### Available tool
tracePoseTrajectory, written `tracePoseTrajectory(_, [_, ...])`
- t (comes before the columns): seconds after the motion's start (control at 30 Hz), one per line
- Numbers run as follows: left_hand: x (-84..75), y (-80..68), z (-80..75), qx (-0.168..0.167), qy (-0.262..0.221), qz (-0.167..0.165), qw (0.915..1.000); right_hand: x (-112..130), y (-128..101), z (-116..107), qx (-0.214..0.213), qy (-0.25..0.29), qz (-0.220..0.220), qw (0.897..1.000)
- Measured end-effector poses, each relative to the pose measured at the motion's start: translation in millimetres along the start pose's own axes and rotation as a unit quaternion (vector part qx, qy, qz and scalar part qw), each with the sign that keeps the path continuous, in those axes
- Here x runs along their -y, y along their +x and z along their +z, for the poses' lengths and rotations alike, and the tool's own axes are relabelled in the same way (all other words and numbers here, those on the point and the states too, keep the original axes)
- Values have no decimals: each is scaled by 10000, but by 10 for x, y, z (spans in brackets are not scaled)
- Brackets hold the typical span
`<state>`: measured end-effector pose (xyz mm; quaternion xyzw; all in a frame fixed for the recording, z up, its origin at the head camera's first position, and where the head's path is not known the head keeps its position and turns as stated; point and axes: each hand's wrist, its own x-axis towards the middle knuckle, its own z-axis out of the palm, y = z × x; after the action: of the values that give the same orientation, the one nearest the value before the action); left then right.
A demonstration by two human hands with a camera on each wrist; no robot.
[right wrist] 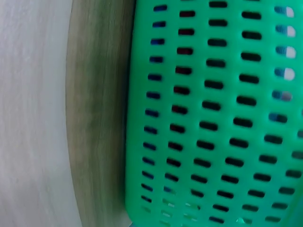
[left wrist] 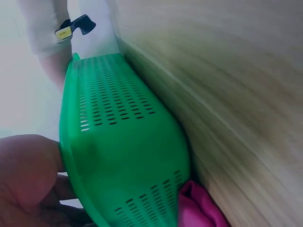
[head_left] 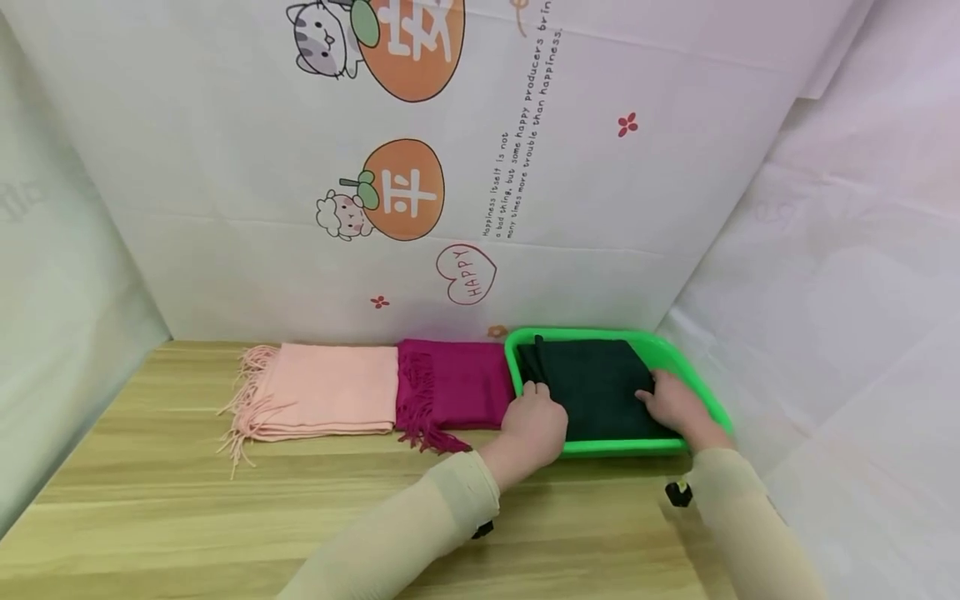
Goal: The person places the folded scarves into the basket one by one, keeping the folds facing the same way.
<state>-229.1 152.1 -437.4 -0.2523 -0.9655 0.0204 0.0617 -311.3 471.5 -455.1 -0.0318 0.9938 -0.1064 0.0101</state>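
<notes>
A folded dark green cloth [head_left: 600,387] lies in the green plastic basket [head_left: 622,448], filling most of its opening. My left hand [head_left: 534,423] reaches over the basket's front left corner with curled fingers, gripping the cloth's left side. In the left wrist view, the left hand [left wrist: 28,175] is beside the rim of the basket [left wrist: 123,151], its fingertips hidden. At the cloth's right edge, my right hand [head_left: 675,404] pinches it, thumb on top. The right wrist view shows only the basket's slotted wall [right wrist: 222,118], with blue and red glimpsed through the slots.
Left of the basket lies a folded magenta fringed scarf [head_left: 468,383], against its wall. Beside that is a folded pink fringed scarf [head_left: 337,387]. A white printed backdrop [head_left: 562,167] rises behind the wooden table [head_left: 225,525], and a white side wall [head_left: 847,333] stands close on the right.
</notes>
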Motion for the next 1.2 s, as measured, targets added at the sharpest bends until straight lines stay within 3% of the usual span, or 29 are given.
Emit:
tracePoseTrajectory(0.23, [118,-51,118,-363,705,611,9950,155,-31,63,-419,-164,-145,9989])
tracePoseTrajectory(0.3, [171,-68,144,-480,422,606,9961,225,-40,73,-596,-65,-240,9979])
tracePoseTrajectory(0.47, [332,-155,189,-505,-825,515,9940,491,-70,80,-804,325,-393,9955])
tracePoseTrajectory(0.6, [484,-249,218,-334,-1257,656,9893,731,-104,95,-821,551,-434,9942])
tracePoseTrajectory(0.73, [678,-362,242,-283,-1709,531,9835,942,-127,130,-839,772,-518,9921])
tracePoseTrajectory(1.2, [1547,-740,306,-699,-2178,-206,9733,1590,-190,234,-830,1373,-917,9828])
